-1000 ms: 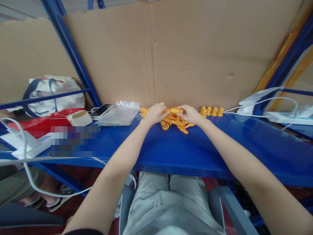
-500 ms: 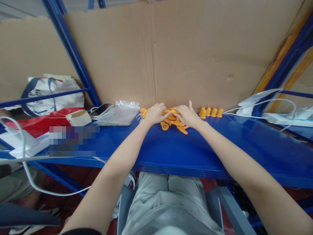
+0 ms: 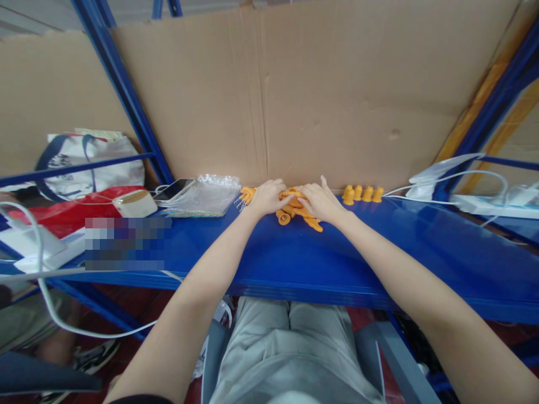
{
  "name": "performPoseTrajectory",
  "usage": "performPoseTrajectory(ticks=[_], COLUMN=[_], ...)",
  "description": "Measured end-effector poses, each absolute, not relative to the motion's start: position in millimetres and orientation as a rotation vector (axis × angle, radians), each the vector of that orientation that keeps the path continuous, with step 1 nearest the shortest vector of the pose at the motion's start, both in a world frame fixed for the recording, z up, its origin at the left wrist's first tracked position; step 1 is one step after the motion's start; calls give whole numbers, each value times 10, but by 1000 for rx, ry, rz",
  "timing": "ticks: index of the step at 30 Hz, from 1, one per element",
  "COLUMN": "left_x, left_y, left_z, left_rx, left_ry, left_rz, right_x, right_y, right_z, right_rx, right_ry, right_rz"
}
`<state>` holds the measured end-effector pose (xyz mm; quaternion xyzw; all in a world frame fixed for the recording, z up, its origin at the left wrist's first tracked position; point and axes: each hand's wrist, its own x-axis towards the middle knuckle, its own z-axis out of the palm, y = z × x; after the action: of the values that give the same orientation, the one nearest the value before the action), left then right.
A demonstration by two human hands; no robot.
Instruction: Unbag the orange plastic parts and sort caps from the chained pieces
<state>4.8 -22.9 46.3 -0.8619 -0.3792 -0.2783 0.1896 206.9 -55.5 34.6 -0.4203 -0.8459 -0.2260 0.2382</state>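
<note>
My left hand (image 3: 268, 197) is closed, its fingers curled and thumb pointing right, at an orange plastic piece (image 3: 293, 192) between both hands. From the other side my right hand (image 3: 319, 201) grips the same piece, with one finger raised. Beneath them lie more orange plastic pieces (image 3: 313, 224), partly covered by my hands; one shows a round, hollow end (image 3: 283, 218). Left of my left hand are orange pieces with finger-like prongs (image 3: 248, 194) and small metal chains (image 3: 240, 204). Several orange cup-shaped pieces (image 3: 364, 194) stand in a row to the right.
A clear plastic bag stack (image 3: 206, 196) and a phone (image 3: 177, 189) lie left on the blue table (image 3: 278, 264). Further left are a white device (image 3: 135, 202), a red bag (image 3: 63, 210) and cables. Cardboard (image 3: 337, 95) stands behind; a power strip (image 3: 497, 206) is far right.
My right hand has shifted slightly left, covering more of the orange pieces. My left hand stays nearly where it was.
</note>
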Motion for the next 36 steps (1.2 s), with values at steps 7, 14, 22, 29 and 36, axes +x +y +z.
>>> performPoseTrajectory(ticks=[7, 14, 22, 29, 36], left_x=[63, 57, 38, 60, -92], left_y=[-233, -214, -206, -206, -117], left_z=[458, 454, 456, 449, 447], left_rx=[-2430, -2461, -2452, -2427, -2332], left_ry=[-1077, -1044, -1063, -1072, -1288], left_rz=[-769, -807, -796, -817, -891], right_x=[2069, 2061, 2042, 2045, 2348], right_y=[-546, -567, -577, -559, -375], right_z=[346, 347, 337, 347, 414], right_rx=[-1165, -1150, -1123, -1158, -1253], right_ry=[-2343, -2341, -2335, -2304, -2047], right_rz=[-700, -700, -618, -766, -734])
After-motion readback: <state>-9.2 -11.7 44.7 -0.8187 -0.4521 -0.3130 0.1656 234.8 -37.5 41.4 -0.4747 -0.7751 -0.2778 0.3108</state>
